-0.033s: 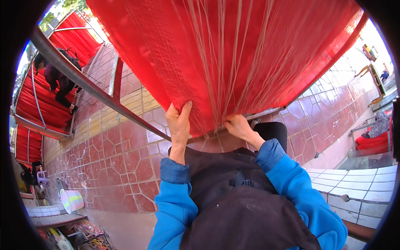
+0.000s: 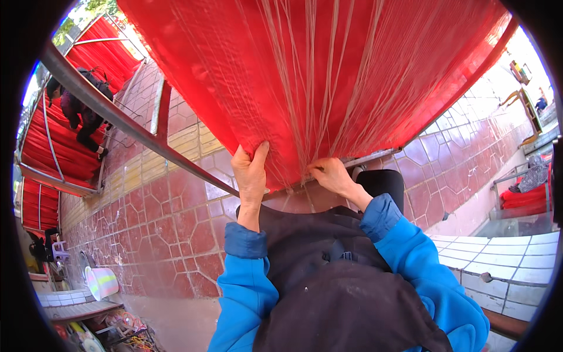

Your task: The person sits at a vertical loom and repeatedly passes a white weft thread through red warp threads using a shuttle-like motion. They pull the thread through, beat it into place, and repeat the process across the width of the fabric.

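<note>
A wide red cloth (image 2: 234, 76) stretches away in front of me, with many pale loose threads (image 2: 328, 70) fanning across it and drawing together toward its near edge. My left hand (image 2: 251, 173) is closed on the near left part of the cloth, thumb on top and the other fingers hidden beneath. To its right, my right hand (image 2: 331, 176) is closed in a pinch where the threads meet at the cloth's edge. The fingertips appear to hold several threads, though the exact grip is too small to make out.
A metal frame bar (image 2: 117, 111) runs along the left of the cloth. Beyond it, a person (image 2: 85, 108) bends over more red cloth (image 2: 50, 141) on frames. A striped bucket (image 2: 101, 283) stands lower left; a white-tiled ledge (image 2: 498, 255) lies right. Paving tiles (image 2: 170, 223) cover the ground.
My right hand has shifted slightly left along the cloth's edge, toward my left hand. The left hand keeps its grip, almost unmoved.
</note>
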### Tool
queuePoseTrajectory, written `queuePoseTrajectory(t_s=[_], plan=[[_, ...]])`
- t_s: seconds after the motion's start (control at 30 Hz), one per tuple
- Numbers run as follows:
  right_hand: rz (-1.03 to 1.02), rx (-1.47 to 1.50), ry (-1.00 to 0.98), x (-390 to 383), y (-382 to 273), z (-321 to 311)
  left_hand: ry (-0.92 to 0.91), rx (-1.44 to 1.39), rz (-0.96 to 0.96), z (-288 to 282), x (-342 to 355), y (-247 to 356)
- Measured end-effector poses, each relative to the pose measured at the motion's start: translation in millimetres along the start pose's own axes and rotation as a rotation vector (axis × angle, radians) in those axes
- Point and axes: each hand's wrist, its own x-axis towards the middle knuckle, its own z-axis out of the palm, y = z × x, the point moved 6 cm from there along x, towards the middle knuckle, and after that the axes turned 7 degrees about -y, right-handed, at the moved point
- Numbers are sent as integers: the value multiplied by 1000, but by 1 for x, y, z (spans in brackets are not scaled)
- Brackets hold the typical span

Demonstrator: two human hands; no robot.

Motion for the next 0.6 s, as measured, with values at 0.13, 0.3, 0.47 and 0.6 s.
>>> queuePoseTrajectory(t_s=[0.13,0.3,0.47,0.6], plan=[[-33,472,85,4,-53,-8,4,30,-28,-3,-7,-5],[-45,511,115,12,-77,-9,-7,30,-32,-1,-12,-5],[-82,545,108,9,-80,-10,-22,16,-68,4,-15,-4],[-96,500,170,1,-82,-19,-22,18,-108,7,-17,-7]])
